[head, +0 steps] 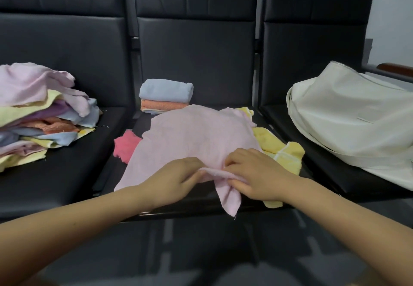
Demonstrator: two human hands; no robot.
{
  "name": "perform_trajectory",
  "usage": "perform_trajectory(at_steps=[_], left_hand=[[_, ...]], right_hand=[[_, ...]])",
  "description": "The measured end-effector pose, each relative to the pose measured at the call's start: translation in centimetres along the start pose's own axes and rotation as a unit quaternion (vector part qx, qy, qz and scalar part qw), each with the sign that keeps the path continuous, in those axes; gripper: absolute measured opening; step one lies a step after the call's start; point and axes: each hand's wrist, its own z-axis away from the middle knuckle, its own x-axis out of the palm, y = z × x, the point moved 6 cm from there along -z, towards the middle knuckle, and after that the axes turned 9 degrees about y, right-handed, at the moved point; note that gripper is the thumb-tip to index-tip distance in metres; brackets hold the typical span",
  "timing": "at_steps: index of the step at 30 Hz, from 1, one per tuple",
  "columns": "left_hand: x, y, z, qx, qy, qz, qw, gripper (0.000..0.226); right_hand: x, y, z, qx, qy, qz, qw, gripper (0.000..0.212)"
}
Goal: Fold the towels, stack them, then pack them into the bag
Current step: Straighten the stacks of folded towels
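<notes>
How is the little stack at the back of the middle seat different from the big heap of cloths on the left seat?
The small stack holds a few towels, folded into neat rectangles with a blue one on top. The heap holds many more, unfolded, rumpled and overlapping, with a pink one on top. The stack sits squarely at the back of the middle seat; the heap sprawls across the left seat. Both are pastel towels, and neither is in the white bag yet.

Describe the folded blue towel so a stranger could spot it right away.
Find the middle black seat of the three. At its back sits a small neat stack; the folded blue towel tops it, above an orange one, the only tidy pile here.
</notes>
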Motion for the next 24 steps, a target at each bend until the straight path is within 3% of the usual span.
perform_trajectory(at_steps=[4,6,8,11,14,17,20,22,24], left_hand=[[-2.4,-1.4,-0.9,-0.039,0.096,-0.063,0.993,0.045],[-3.7,-1.1,-1.6,0.015,0.143,-0.19,0.971,0.036],[-4.7,-0.9,-2.6,0.057,0.167,-0.278,0.944,0.034],[-6.1,-0.8,-4.4,0.066,0.129,-0.328,0.934,0.042],[-7.0,-4.0,-5.5,-0.04,0.045,-0.334,0.941,0.051],[-8.8,-7.2,-5.4,-0.102,0.062,-0.276,0.954,0.052],[-10.3,-9.8,-4.3,-0.182,0.082,-0.117,0.973,0.048],[-10.5,-10.5,-3.2,-0.248,0.084,0.012,0.965,0.04],[-10.3,-10.2,-2.2,-0.271,0.095,0.078,0.955,0.035]], right_hand=[[-1.4,1.2,-1.4,0.116,-0.043,-0.148,0.981,0.029],[-2.3,2.4,-1.9,0.189,-0.033,-0.221,0.956,0.032],[-3.3,4.0,-2.6,0.212,0.007,-0.204,0.956,0.024],[-3.6,6.5,-3.5,0.245,0.054,-0.173,0.952,0.022],[-3.2,8.8,-4.0,0.286,0.078,-0.183,0.937,0.024],[-3.1,10.2,-4.0,0.337,0.106,-0.245,0.903,0.027],[-3.3,11.2,-3.1,0.385,0.147,-0.361,0.837,0.026],[-3.2,11.5,-2.1,0.417,0.17,-0.435,0.78,0.024],[-2.8,11.2,-1.4,0.433,0.162,-0.469,0.753,0.023]])
